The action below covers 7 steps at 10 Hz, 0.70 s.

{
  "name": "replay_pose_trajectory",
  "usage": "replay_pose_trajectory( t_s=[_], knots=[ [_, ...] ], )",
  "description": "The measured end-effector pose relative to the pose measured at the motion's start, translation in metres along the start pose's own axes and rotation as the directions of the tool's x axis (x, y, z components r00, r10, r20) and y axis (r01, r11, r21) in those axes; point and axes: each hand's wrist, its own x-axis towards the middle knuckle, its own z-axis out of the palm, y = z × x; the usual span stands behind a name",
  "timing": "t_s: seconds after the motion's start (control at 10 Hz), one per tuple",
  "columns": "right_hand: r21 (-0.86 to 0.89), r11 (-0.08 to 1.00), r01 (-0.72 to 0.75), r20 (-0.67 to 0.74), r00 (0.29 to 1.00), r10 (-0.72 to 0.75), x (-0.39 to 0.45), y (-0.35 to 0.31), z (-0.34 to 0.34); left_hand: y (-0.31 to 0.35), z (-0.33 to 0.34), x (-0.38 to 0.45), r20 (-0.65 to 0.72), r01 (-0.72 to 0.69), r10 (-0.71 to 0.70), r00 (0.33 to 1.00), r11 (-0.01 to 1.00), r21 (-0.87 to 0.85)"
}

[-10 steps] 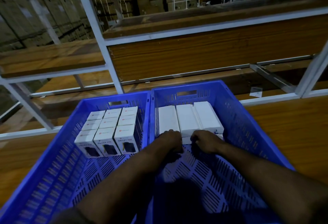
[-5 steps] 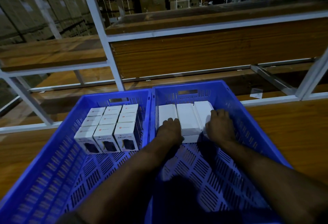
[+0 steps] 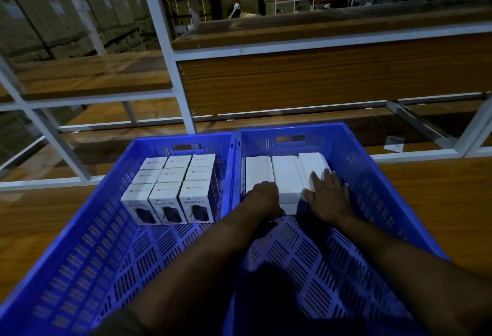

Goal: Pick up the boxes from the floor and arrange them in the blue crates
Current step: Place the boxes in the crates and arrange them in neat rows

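- A white metal rack point(image 3: 170, 50) with wooden shelves fills the upper half of the frame; the cardboard cartons point(image 3: 66, 16) behind it at upper left are dim and blurred.
- Two blue crates sit side by side in the lower half: the left crate point(image 3: 87, 229) and the right crate point(image 3: 372, 176), both cut off by the bottom edge.
- Nine printed boxes point(image 3: 170, 189) stand packed three by three at the far end of the left crate.
- Three plain white boxes point(image 3: 286, 176) lie in a row at the far end of the right crate; another layer beneath is barely visible.
- The left hand point(image 3: 262, 197) curls over the near edge of the leftmost white box, its fingers hidden.
- The right hand point(image 3: 327, 197) lies flat, fingers spread, on the rightmost white box.
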Motion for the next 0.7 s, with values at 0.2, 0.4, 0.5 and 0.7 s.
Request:
replay_pose_trajectory(
  t_s=[0.2, 0.4, 0.5, 0.7],
  knots=[
    [-0.119, 0.986, 0.120, 0.011, 0.993, -0.119, -0.007, -0.014, 0.013, 0.006, 0.006, 0.001, -0.074, -0.062, 0.065, 0.995, 0.997, 0.053],
    [-0.203, 0.965, 0.167, 0.035, 0.986, -0.164, -0.003, -0.011, 0.019, 0.011, 0.009, 0.009, 0.110, -0.077, 0.057, 0.992, 0.979, 0.189],
    [-0.203, 0.965, 0.168, 0.067, 0.985, -0.157, -0.001, -0.011, 0.017, 0.010, 0.009, 0.011, 0.123, -0.080, 0.058, 0.991, 0.979, 0.187],
    [-0.096, 0.979, 0.178, 0.049, 0.984, -0.174, -0.008, -0.009, 0.009, 0.006, 0.003, 0.006, -0.014, -0.118, 0.119, 0.993, 0.989, 0.085]
  ],
)
